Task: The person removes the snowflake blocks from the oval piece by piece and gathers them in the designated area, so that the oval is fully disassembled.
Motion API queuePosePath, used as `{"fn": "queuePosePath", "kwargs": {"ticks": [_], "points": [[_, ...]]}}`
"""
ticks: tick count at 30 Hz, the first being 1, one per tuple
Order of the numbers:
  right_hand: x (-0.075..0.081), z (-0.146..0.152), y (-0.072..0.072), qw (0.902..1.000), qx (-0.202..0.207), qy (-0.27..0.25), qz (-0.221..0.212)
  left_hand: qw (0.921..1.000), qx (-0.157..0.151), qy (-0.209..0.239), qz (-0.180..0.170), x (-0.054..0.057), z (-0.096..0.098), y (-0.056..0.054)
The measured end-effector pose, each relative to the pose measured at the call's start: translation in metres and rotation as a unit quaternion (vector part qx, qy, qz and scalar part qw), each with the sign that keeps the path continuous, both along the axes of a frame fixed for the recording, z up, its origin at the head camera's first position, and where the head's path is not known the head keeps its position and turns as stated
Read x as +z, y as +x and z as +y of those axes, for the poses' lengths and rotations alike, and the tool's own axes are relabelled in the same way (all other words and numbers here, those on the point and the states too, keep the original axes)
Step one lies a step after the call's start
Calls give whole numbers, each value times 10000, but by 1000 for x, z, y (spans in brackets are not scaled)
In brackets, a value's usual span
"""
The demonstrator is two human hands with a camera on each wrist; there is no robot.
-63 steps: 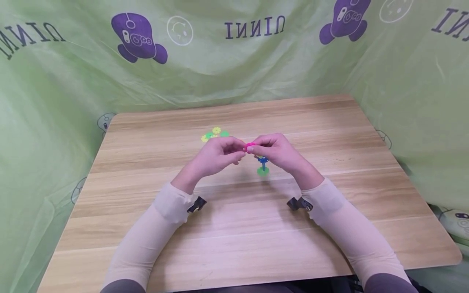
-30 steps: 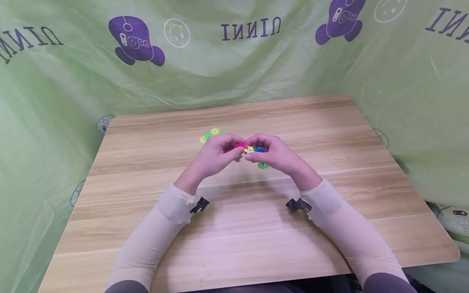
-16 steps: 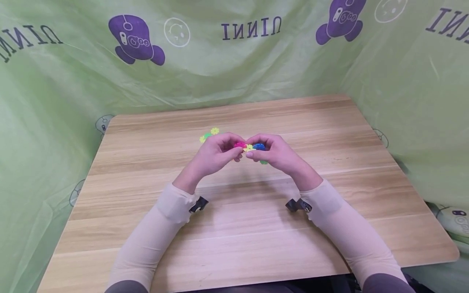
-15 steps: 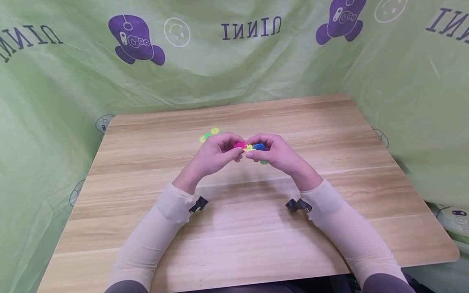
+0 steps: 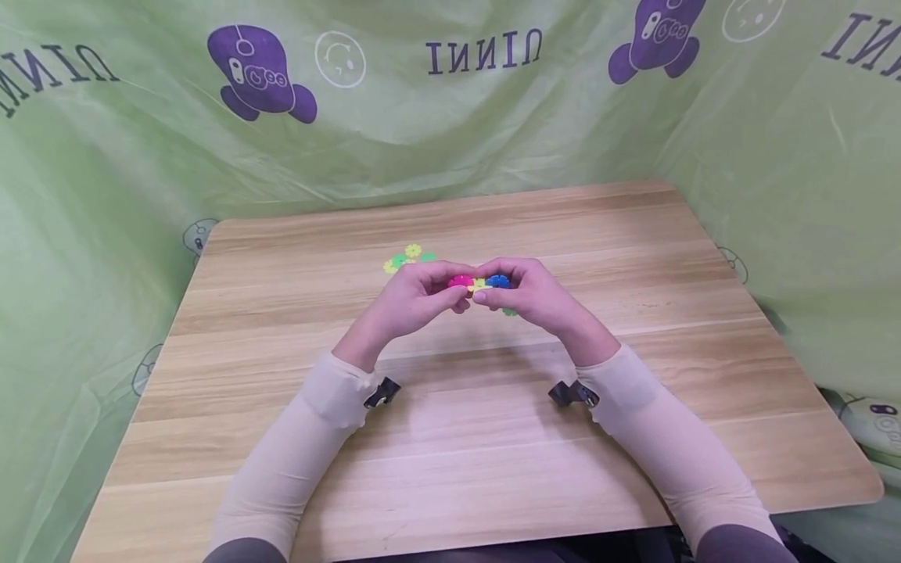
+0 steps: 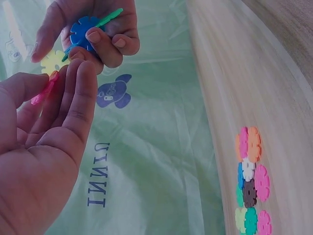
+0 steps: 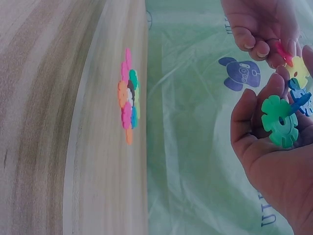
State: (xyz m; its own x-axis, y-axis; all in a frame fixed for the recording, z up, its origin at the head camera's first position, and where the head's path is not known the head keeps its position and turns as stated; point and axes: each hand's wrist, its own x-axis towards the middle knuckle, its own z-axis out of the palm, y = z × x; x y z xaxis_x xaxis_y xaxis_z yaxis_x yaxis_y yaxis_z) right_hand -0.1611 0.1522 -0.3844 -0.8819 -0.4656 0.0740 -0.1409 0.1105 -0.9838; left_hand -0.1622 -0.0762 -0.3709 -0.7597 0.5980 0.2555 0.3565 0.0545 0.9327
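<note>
Both hands are raised over the table, fingertips almost meeting. My left hand (image 5: 408, 301) pinches a pink snowflake disc (image 5: 461, 281) between thumb and fingers. My right hand (image 5: 538, 297) holds a joined chain of snowflake discs. In it a yellow disc (image 7: 298, 73) comes first, then a blue disc (image 7: 301, 98) and a green disc (image 7: 279, 122) set at an angle. In the left wrist view, the pink disc stands edge-on right at the rim of the yellow one. Thumb and fingers partly cover the yellow disc in the head view.
Several yellow and green discs (image 5: 413, 254) lie on the wooden table (image 5: 450, 469) just beyond the left hand. The wrist views show this group with pink, orange, white and dark discs (image 7: 128, 93). A green printed curtain (image 5: 394, 141) hangs behind the table's far edge.
The pink disc has shifted left, from between both hands' fingertips into the left fingers. The yellow and blue discs have risen into line with it, and the green one is now mostly behind the right hand.
</note>
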Motion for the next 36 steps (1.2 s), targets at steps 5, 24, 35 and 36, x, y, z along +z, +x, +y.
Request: {"fn": "queuePosePath", "kwargs": {"ticks": [5, 24, 35, 36], "points": [[0, -1, 0, 10000, -17, 42, 50, 9999, -34, 95, -14, -1, 0, 0], [2, 0, 0, 9996, 197, -184, 55, 9999, 112, 61, 113, -5, -1, 1], [0, -1, -1, 9999, 105, -83, -26, 9997, 236, -34, 9, -5, -3, 0], [0, -2, -1, 9999, 101, -81, -25, 9996, 264, -38, 9, -5, -3, 0]]}}
